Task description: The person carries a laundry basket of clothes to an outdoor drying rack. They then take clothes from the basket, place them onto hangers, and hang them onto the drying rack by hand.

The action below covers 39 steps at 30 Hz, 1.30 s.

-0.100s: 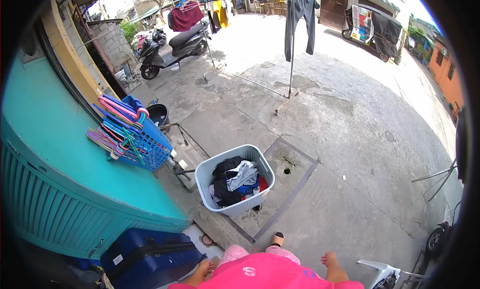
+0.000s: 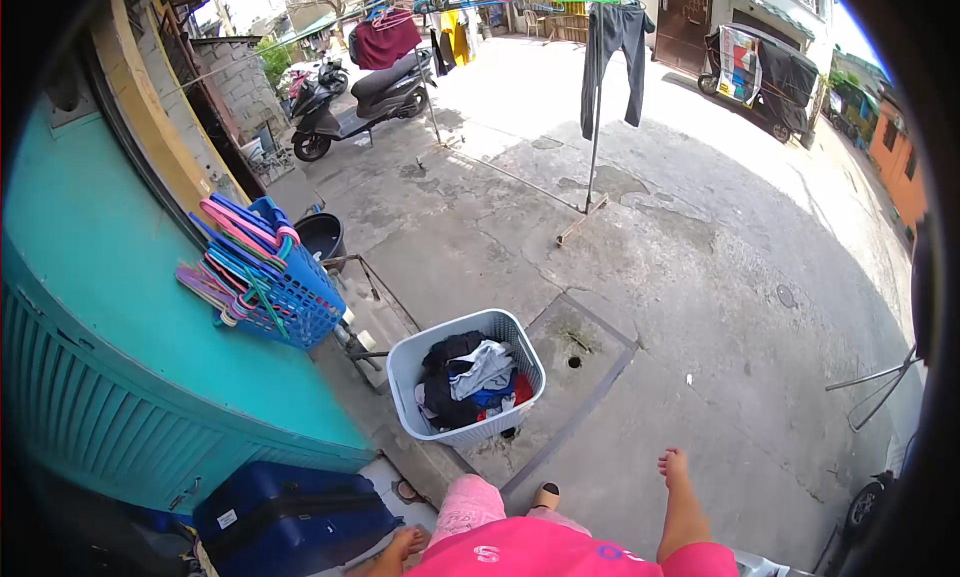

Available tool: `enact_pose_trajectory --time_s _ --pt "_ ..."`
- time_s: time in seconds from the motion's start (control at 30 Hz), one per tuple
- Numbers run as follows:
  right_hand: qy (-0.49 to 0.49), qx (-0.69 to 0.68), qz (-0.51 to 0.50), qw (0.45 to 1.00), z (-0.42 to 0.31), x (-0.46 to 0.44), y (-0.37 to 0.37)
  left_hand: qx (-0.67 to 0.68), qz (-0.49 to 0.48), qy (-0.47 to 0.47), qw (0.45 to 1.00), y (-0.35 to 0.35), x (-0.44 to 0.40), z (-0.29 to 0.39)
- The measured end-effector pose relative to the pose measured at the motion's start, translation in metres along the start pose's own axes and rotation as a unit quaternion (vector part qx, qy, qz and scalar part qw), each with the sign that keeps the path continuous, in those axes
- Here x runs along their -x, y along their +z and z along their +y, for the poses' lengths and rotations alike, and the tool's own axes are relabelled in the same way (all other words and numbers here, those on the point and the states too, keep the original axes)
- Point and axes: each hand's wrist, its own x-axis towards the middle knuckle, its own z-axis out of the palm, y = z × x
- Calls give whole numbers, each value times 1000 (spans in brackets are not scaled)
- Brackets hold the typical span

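My right hand (image 2: 675, 465) is stretched forward over the concrete, with nothing in it and its fingers loosely apart. My left hand (image 2: 405, 543) hangs low at my side, holding nothing visible, its fingers partly spread. It is nearest to a dark blue suitcase (image 2: 300, 517). Ahead of me on the ground stands a pale grey laundry basket (image 2: 402, 377), apart from both hands. Inside lies a heap of clothes (image 2: 480, 372) in black, grey, blue and red.
A blue basket (image 2: 318, 302) filled with plastic hangers (image 2: 240, 242) rests against the teal wall (image 2: 130, 327). Behind it is a black bucket (image 2: 320, 235). Dark trousers (image 2: 615, 67) hang from a drying rack (image 2: 593, 167). A scooter (image 2: 360, 107) is parked farther back. The ground has a small hole (image 2: 574, 362).
My right hand has swung forward, away from my body. My knee has come forward too, and the basket appears lower in view. My left hand has shifted only slightly.
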Motion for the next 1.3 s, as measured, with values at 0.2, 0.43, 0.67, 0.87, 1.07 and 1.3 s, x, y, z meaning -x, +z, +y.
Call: enact_pose_trajectory --time_s 0.2,0.43,0.67,0.87,1.07,1.3 --pt "-113 -37 -175 977 -224 -30 132 125 42 113 985 19 17 34" --pt "17 58 -349 935 -223 -7 286 306 58 195 930 8 -21 124" --pt "-25 276 -326 904 -203 -30 376 280 101 160 941 -15 -78 227" --pt "-8 240 -348 906 -145 -74 431 223 118 142 957 -15 -155 264" --pt "45 178 -358 916 -111 -109 464 142 202 149 957 -4 -185 285" --pt "247 106 -319 909 -145 -110 464 176 160 85 968 17 -165 293"
